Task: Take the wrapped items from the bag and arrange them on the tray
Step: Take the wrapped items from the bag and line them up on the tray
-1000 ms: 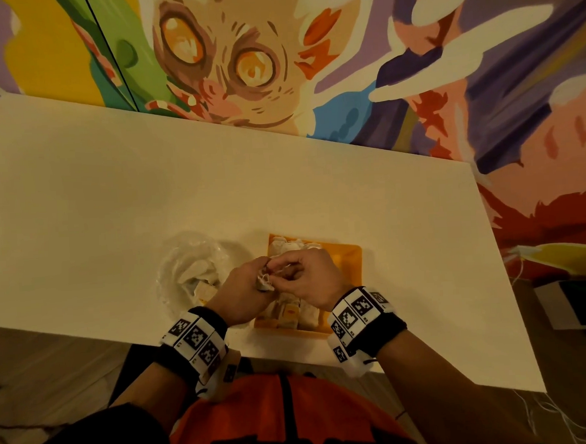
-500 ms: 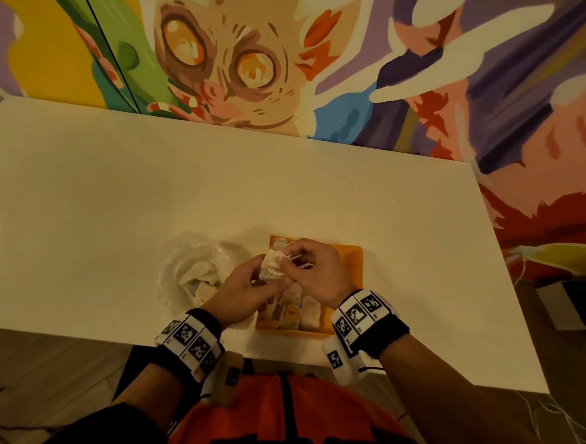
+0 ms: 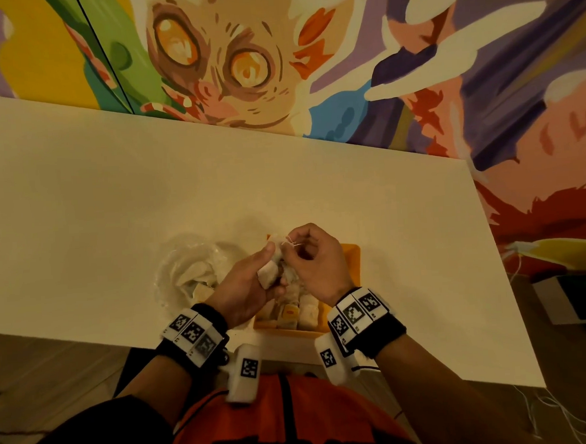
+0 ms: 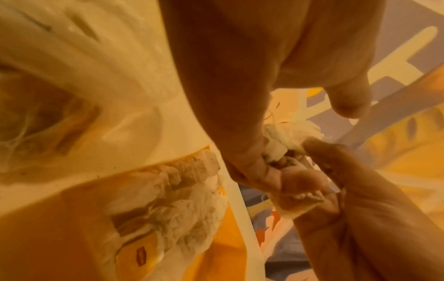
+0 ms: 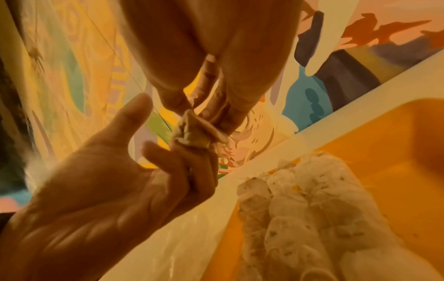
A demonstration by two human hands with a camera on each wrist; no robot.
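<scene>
Both hands meet above the far left corner of the orange tray [image 3: 351, 257], near the table's [image 3: 80, 199] front edge. The left hand [image 3: 244, 285] comes from the left with curled fingers and holds a white wrapped item [image 3: 269, 274]. The right hand [image 3: 316, 264] is bent at the wrist and pinches the item's top end between thumb and fingertips. More wrapped items [image 3: 299, 311] lie in the tray. The clear bag [image 3: 189, 271] rests just left of the tray.

Dim, warm yellow-orange cast in all views. Head view: fairly sharp, soft shadows beyond hands on table [image 3: 80, 205], strong wide-angle bending at edges. Wrist views: close, soft-focus, motion-smeared; tray [image 5: 384, 133] colour oversaturated, detail washed out.
</scene>
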